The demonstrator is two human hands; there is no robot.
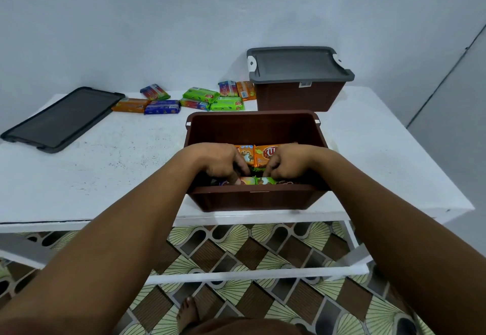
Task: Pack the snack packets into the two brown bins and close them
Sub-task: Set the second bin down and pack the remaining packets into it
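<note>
An open brown bin [252, 126] stands at the table's front edge with several snack packets inside; two orange packets [259, 154] show at its far side. Both my hands reach down into it. My left hand [219, 162] and my right hand [288, 163] have their fingers curled down on a green and orange packet [256, 180] lying near the front wall; the fingertips are partly hidden. Behind stands a second brown bin [299, 96] with its grey lid [297, 65] on. Several loose packets, green [201, 94], blue [162, 107] and orange [130, 105], lie along the back.
A loose dark grey lid [61, 119] lies flat at the table's left end. The white table [110, 155] stands against a pale wall. Patterned floor tiles and a bare foot [187, 313] show below the table's front edge.
</note>
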